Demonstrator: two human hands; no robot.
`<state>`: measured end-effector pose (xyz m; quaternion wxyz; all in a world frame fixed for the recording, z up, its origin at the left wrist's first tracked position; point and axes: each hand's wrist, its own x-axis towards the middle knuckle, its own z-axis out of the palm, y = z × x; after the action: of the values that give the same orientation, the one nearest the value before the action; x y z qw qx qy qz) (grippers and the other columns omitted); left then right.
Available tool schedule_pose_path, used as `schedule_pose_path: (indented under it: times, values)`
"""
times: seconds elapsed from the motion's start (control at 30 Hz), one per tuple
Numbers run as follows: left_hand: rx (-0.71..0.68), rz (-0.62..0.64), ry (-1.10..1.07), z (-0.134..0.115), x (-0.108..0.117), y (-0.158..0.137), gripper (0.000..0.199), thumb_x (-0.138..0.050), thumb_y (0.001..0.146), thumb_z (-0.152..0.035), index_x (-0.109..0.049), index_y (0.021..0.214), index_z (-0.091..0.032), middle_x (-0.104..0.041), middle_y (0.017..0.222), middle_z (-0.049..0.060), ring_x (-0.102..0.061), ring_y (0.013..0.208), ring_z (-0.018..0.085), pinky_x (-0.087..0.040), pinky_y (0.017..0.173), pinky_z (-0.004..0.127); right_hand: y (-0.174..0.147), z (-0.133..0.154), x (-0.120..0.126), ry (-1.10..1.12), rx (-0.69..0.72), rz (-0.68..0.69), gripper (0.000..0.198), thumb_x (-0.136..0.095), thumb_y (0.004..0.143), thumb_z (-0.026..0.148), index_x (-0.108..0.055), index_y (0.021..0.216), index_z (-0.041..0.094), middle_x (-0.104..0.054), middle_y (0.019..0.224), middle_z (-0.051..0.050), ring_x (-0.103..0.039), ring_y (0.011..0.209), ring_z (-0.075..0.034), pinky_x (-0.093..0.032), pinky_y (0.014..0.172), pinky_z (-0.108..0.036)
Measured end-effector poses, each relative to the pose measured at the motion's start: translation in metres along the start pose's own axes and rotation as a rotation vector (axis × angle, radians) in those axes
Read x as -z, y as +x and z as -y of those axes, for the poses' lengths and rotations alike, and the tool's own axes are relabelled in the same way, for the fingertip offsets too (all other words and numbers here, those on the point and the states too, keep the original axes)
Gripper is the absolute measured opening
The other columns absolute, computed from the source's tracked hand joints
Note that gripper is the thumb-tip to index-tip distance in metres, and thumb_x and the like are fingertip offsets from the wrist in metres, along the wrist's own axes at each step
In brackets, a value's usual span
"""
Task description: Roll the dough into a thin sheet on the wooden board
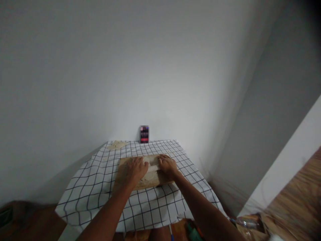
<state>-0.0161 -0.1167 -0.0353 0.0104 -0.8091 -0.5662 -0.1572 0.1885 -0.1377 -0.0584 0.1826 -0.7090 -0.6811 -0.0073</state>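
A pale rolling pin (153,168) lies crosswise over a wooden board (140,186), showing between my two hands. My left hand (137,167) is closed over its left part, thumb toward the middle. Over the right part my right hand (168,165) is closed too, fingers curled forward. Beneath the pin, a flat, thin round of dough (148,176) rests on the board. My hands hide both ends of the pin and some of the dough.
A white cloth with a dark grid (87,187) covers the table. Flat dough pieces (117,145) lie at its back left. A dark, pixelated upright object (144,134) stands against the wall (160,67). Right of the table, a cardboard box (253,232) holds a clear bottle (248,222).
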Motion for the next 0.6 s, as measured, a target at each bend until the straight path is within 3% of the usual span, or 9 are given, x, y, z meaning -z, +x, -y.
schedule_pose_path:
  times: [0.17,0.4,0.6]
  values:
    - [0.038,0.004,0.025,-0.009,0.004,-0.013,0.053,-0.044,0.107,-0.036,-0.067,0.149,-0.014,-0.063,0.161,0.017,-0.052,0.152,0.035,-0.039,0.125,0.055,-0.018,0.0,0.002,0.004,0.013,-0.031,0.048,-0.034,0.114,0.031,-0.073,0.14,0.023,-0.068,0.155,-0.007,-0.059,0.144,-0.022,-0.048,0.117,-0.038]
    - [0.006,-0.04,0.088,-0.007,-0.001,-0.019,0.05,-0.045,0.107,-0.036,-0.073,0.143,-0.013,-0.067,0.157,0.018,-0.057,0.148,0.036,-0.038,0.126,0.054,-0.027,0.002,0.004,-0.016,0.049,-0.053,0.042,-0.038,0.113,0.029,-0.077,0.127,0.021,-0.072,0.148,-0.009,-0.062,0.141,-0.023,-0.049,0.114,-0.035]
    - [-0.029,-0.1,0.063,-0.008,-0.005,-0.023,0.049,-0.045,0.107,-0.034,-0.075,0.139,-0.012,-0.071,0.151,0.02,-0.059,0.143,0.037,-0.041,0.121,0.057,-0.032,0.002,0.002,-0.007,0.032,-0.087,0.044,-0.036,0.114,0.028,-0.077,0.13,0.021,-0.072,0.15,-0.007,-0.061,0.142,-0.022,-0.049,0.115,-0.034]
